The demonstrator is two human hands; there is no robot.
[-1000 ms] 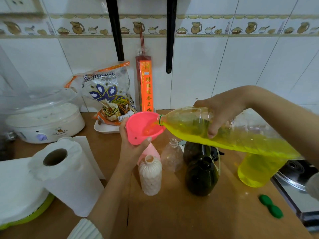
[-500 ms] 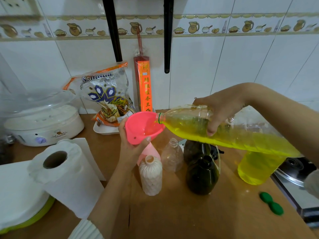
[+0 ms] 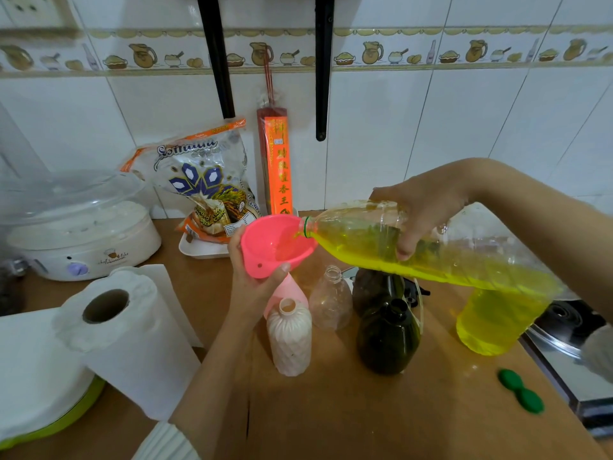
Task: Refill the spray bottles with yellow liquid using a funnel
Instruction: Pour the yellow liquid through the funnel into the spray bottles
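Big bottle (image 3: 431, 254) tipped slightly more, yellow liquid now reaching neck over funnel (image 3: 275, 245)

Right hand (image 3: 424, 214) tilting yellow-liquid bottle (image 3: 431, 257), left hand (image 3: 252, 287) holding pink funnel (image 3: 275, 245)

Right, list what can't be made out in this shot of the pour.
- Head view: where the pink funnel drains; the left hand hides its spout and most of the pink bottle under it.
- Fill level of the white bottle and the dark bottle; their walls are opaque.
- The base of the tilted yellow-liquid bottle; the right forearm covers it.
- The stove, cut off by the right edge.
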